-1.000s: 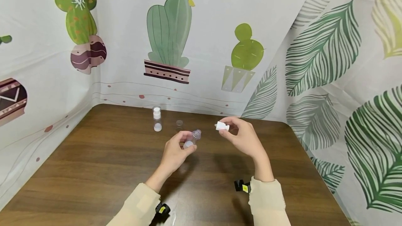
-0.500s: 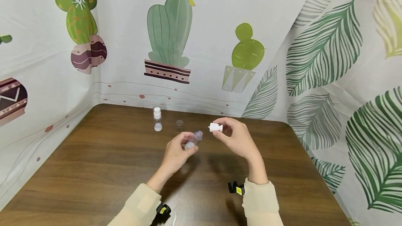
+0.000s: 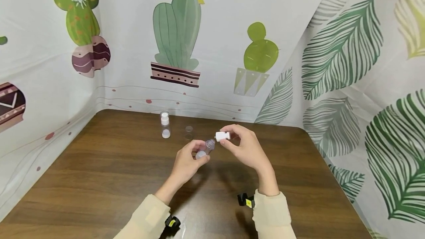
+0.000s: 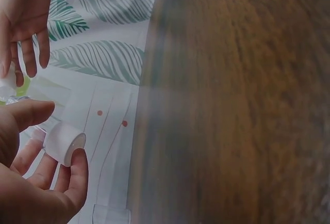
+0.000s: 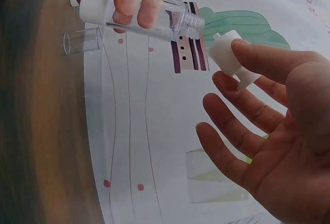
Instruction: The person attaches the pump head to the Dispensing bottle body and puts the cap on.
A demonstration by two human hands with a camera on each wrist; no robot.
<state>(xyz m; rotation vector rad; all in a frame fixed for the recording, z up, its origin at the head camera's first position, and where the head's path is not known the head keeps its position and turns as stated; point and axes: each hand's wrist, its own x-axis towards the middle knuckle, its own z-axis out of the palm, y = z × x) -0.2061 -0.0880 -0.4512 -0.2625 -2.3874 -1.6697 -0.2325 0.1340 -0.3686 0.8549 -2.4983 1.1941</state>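
My left hand [image 3: 186,160] grips a clear bottle [image 5: 160,18] with a white base, its threaded neck tilted up toward the right. Between thumb and fingers my right hand [image 3: 245,146] pinches a white pump head [image 5: 230,54]. Its small nozzle end points at the bottle's neck, with a narrow gap between them in the right wrist view. In the left wrist view the bottle's white base [image 4: 65,142] shows beyond my left fingers, while the thumb covers much of its clear body.
Farther back on the brown wooden table [image 3: 109,165] stands a second pump bottle [image 3: 165,124] with a clear cap over its white top. Beside it is a small clear cap [image 3: 189,132]. A patterned cloth [image 3: 219,40] hangs along the table's back and sides.
My right hand has moved left with the pump head, closing the distance to the bottle's neck. The left hand and bottle have barely shifted.
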